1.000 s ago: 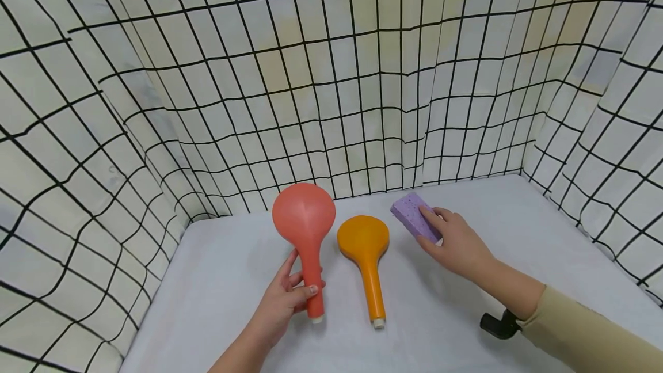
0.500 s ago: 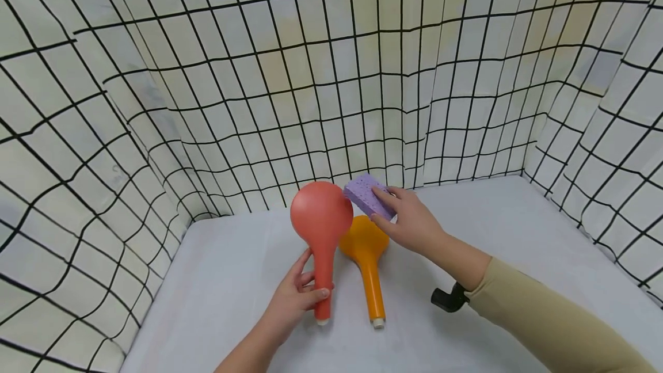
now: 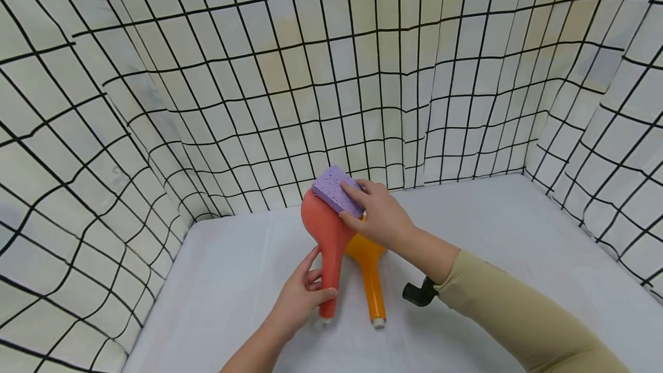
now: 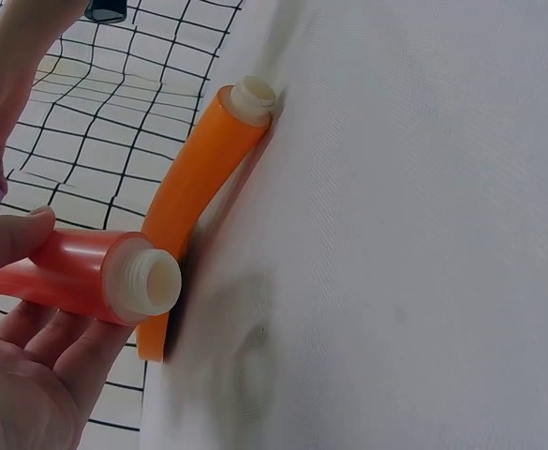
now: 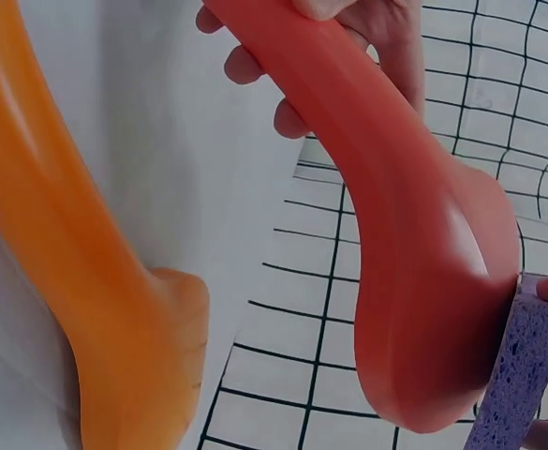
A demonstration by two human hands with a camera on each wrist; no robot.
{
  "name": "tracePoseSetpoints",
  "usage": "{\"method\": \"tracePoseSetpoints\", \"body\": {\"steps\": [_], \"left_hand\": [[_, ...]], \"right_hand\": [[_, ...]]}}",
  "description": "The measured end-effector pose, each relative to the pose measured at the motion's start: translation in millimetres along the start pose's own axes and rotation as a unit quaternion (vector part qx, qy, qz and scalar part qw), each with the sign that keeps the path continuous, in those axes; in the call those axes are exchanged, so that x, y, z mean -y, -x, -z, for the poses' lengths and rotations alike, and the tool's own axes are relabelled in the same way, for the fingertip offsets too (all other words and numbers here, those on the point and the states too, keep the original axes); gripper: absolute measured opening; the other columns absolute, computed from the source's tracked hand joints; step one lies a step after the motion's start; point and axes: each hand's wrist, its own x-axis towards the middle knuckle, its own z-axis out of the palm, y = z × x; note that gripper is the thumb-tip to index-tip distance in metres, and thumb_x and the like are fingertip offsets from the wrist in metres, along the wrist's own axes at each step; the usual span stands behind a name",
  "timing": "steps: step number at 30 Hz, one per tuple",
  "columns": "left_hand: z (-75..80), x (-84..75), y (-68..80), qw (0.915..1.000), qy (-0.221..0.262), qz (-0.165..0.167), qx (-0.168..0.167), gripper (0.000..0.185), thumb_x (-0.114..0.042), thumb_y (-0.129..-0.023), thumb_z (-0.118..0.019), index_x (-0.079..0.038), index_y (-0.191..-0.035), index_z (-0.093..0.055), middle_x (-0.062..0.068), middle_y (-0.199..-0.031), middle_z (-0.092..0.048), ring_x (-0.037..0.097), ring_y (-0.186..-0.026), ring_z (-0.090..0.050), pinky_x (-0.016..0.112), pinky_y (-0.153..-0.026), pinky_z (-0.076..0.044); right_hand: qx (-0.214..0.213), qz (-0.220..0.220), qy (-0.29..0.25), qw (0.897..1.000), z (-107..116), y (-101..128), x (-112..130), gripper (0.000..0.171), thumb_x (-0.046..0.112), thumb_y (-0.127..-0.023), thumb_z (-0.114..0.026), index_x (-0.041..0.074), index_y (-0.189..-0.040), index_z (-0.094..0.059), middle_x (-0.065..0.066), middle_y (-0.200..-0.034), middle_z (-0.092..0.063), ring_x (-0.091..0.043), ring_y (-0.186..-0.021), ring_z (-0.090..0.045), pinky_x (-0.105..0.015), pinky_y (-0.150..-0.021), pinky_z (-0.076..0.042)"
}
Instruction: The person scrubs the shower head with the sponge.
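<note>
In the left grip (image 3: 297, 298) we see the red shower head (image 3: 331, 240), held by its lower handle (image 3: 330, 272); the right grip (image 3: 383, 212) pinches the purple sponge (image 3: 332, 190) against its round end (image 3: 317, 214).

Red shower head (image 3: 330, 240); orange shower head (image 3: 371, 272); purple sponge (image 3: 333, 190), dark-speckled; beige sleeve (image 3: 518, 307); white table (image 3: 228, 286); pale wall (image 3: 287, 86), black-gridded

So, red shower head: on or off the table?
Off the table: the left hand holds up the red shower head, its fingers under the handle in the left wrist view.
</note>
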Motion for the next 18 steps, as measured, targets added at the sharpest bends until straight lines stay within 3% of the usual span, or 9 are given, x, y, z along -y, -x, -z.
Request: {"method": "tracePoseSetpoints", "body": {"steps": [7,13,18], "left_hand": [[-0.6,0.6,-0.4,0.9999,0.003,-0.01,-0.009,0.092,-0.006,-0.085,-0.077,-0.018,-0.159,-0.022,0.02,-0.134,-0.058,0.029,-0.11,-0.064,0.044,-0.09,-0.055],[0.5,-1.2,-0.9,0.9992,0.007,-0.011,-0.037,0.094,-0.007,-0.085,-0.077,-0.017,-0.159,-0.021,0.021,-0.135,-0.058,0.029,-0.11,-0.065,0.044,-0.088,-0.056],[4.0,-1.0,-1.8,0.9983,0.034,-0.019,-0.042,0.093,-0.008,-0.086,-0.076,-0.017,-0.159,-0.019,0.022,-0.136,-0.057,0.03,-0.11,-0.065,0.042,-0.085,-0.058]], "right_hand": [[-0.008,0.084,0.046,0.995,-8,6,5,0.06,0.042,-0.092,-0.067,0.028,-0.147,-0.05,-0.011,-0.148,-0.046,-0.029,-0.128,-0.046,-0.04,-0.103,-0.048],[-0.012,0.163,0.095,0.982,-14,18,2,0.059,0.041,-0.089,-0.071,0.028,-0.144,-0.054,-0.011,-0.143,-0.05,-0.025,-0.122,-0.05,-0.033,-0.098,-0.051],[0.002,0.198,0.107,0.974,-16,33,-7,0.059,0.039,-0.088,-0.072,0.028,-0.144,-0.055,-0.01,-0.142,-0.051,-0.025,-0.123,-0.05,-0.034,-0.1,-0.05]]}}
